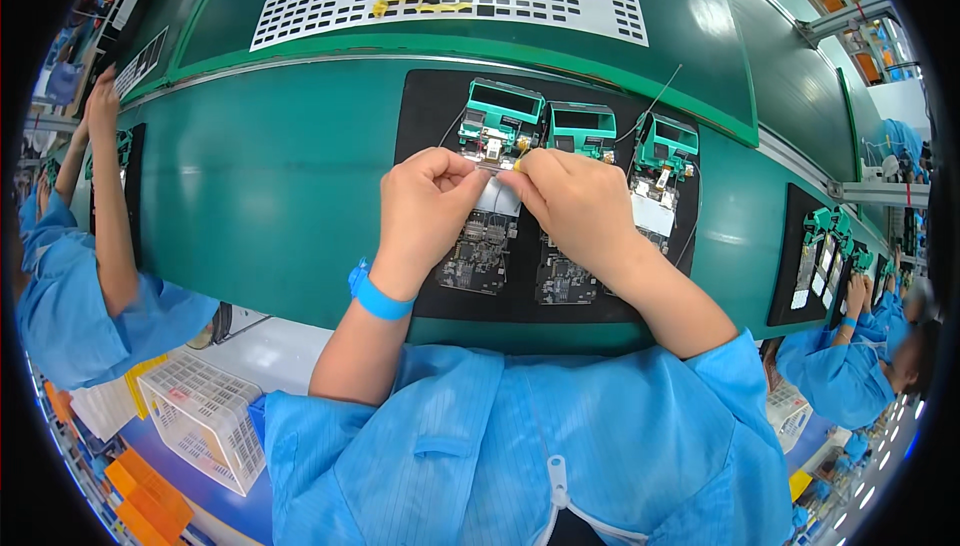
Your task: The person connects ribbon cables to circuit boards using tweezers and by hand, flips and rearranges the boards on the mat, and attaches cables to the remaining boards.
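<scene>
"Green-framed circuit board (488, 226) in the head view: where is it lying?"
"Toward twelve o'clock, on a black mat (425, 126)."
"And the fingers?"
"Left hand (428, 208) and right hand (578, 206) are pinching narrowly over it; whether they're gripping anything, I cannot tell."

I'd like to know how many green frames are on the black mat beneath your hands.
3: the left frame, beyond the left hand and right hand; the middle frame, just beyond the right hand; the right frame, near the black mat's right edge. None seems fully hidden.
</scene>
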`<state>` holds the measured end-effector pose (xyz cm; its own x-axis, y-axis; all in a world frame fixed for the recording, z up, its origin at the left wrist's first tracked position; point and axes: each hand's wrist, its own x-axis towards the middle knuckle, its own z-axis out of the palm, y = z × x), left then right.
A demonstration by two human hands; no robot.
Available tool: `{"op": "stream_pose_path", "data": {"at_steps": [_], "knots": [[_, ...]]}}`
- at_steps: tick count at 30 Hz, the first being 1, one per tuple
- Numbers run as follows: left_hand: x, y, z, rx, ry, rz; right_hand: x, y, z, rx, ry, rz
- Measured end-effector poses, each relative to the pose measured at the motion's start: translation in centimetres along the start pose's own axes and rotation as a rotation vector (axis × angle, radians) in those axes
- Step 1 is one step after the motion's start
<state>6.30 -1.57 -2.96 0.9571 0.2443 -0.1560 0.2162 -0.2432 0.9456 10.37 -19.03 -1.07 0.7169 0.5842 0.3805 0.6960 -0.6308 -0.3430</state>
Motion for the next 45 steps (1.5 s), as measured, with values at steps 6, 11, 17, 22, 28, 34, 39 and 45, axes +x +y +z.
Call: {"op": "stream_pose_path", "data": {"at_steps": [6,11,17,22,28,34,39,45], "knots": [[0.0,0.3,-0.1,-0.044,-0.006,0.002,-0.1,0.1,0.0,-0.001,0.002,-0.015],[-0.1,1.1,-0.6,0.208,0.208,0.254,0.6,0.6,0.5,-0.154,0.135,-0.130],[0.7,0.3,-0.2,0.245,0.158,0.356,0.3,0.4,0.9,-0.267,0.114,-0.187],[0.7,-0.4,0.0,0.225,0.106,0.385,0.3,0.4,0.6,-0.268,0.088,-0.192],[0.8,-0.1,0.1,0.201,0.061,0.408,0.1,0.5,0.6,-0.296,0.040,-0.227],[1.1,-0.2,-0.2,0.376,0.061,0.647,-0.7,0.0,1.5,-0.434,0.070,-0.305],[0.3,0.3,-1.0,0.392,0.036,0.583,-0.3,0.7,0.9,-0.265,0.027,-0.203],[-5.8,0.9,-1.3,0.686,0.014,0.490,2.3,0.2,-1.8,0.025,0.102,0.000]]}}
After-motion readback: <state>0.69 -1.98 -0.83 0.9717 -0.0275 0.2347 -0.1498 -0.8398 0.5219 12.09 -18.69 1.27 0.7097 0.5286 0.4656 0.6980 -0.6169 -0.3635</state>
